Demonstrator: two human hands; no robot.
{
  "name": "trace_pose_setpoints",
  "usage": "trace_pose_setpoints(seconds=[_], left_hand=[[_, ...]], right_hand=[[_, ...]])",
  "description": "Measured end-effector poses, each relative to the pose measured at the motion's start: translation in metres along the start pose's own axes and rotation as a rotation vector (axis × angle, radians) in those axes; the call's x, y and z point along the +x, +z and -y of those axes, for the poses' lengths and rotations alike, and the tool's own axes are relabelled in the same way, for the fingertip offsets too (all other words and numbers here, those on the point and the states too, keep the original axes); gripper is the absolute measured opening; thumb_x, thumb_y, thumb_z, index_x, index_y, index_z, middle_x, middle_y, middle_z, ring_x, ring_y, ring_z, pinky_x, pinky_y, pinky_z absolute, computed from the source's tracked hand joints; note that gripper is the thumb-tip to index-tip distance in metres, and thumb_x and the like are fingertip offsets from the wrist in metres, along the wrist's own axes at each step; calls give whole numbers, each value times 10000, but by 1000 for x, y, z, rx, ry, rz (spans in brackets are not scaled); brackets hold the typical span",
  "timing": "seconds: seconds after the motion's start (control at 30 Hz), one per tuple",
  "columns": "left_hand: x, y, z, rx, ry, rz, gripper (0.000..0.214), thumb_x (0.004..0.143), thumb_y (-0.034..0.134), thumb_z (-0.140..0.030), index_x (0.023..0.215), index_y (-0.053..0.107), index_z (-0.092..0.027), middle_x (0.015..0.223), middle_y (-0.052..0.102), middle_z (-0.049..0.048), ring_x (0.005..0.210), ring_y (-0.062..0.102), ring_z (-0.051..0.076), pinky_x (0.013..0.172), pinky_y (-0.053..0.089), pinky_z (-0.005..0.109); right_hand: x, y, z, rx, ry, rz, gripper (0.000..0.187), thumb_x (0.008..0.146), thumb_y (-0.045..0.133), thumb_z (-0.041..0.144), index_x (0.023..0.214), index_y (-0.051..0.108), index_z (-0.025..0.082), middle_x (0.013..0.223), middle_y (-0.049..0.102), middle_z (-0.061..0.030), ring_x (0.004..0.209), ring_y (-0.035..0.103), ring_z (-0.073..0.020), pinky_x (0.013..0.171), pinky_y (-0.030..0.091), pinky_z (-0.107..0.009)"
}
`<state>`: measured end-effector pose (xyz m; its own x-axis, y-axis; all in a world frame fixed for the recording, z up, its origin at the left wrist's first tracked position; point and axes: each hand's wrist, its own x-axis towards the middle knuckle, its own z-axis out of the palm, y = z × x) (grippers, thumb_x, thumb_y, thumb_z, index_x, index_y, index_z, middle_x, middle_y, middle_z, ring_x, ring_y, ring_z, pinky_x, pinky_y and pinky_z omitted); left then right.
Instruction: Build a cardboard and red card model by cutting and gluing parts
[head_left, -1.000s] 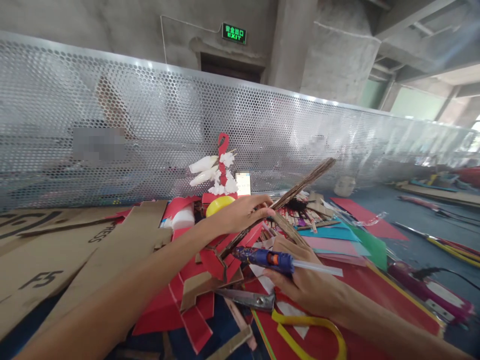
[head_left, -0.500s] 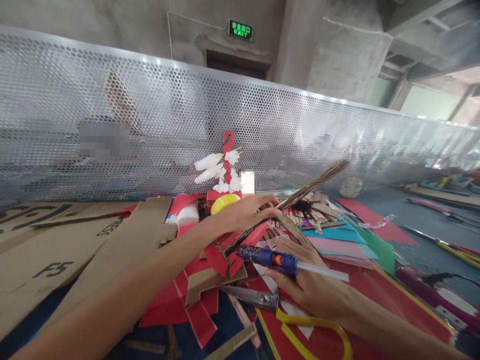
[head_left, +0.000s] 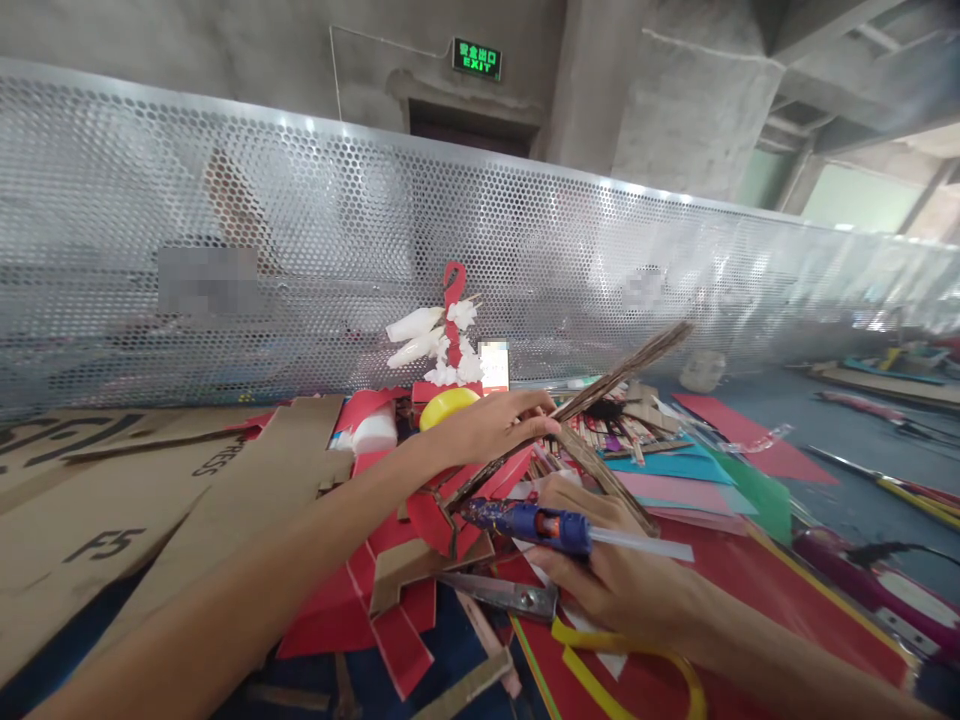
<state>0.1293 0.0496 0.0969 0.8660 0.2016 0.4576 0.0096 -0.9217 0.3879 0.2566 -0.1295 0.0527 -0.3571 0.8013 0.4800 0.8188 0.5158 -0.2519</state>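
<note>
My left hand is closed on a long brown cardboard strip that slants up to the right. My right hand grips a blue glue gun with a clear glue stick sticking out of its back; the nozzle points left at the strip's lower end over red paper pieces. A second cardboard strip lies by my right thumb. Scissors rest just below the glue gun.
Large cardboard sheets lie at the left. Coloured paper sheets and wooden sticks are piled at the right. A red and white craft figure and a yellow lid stand before a perforated metal screen. A purple tool lies far right.
The view shifted slightly. Both hands keep their holds; the second strip by my right thumb has dropped a little lower and to the right.
</note>
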Motion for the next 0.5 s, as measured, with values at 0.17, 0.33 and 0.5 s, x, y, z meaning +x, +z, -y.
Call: trace_pose_setpoints(seconds=[0.17,0.33,0.5], left_hand=[[0,0,1,-9,10,12,362,997,411,-510,1059,617,-218,1002,702,47,889,645,192,776,480,305],[0,1,1,5,13,-3,372,997,408,-518,1045,623,-218,1007,700,45,891,643,190,787,478,308],[0,0,0,-8,2,8,371,995,405,-518,1050,622,-222,1008,703,45,893,641,194,796,480,316]], right_hand=[[2,0,2,15,36,5,178,975,502,323,1028,613,194,1075,669,-104,1010,613,-229,866,514,-388],[0,2,1,-4,72,19,210,976,481,350,1000,614,189,995,681,-95,927,623,-220,810,513,-369],[-4,5,-3,-49,77,12,244,990,462,371,973,624,189,948,686,-87,880,627,-219,780,508,-371]])
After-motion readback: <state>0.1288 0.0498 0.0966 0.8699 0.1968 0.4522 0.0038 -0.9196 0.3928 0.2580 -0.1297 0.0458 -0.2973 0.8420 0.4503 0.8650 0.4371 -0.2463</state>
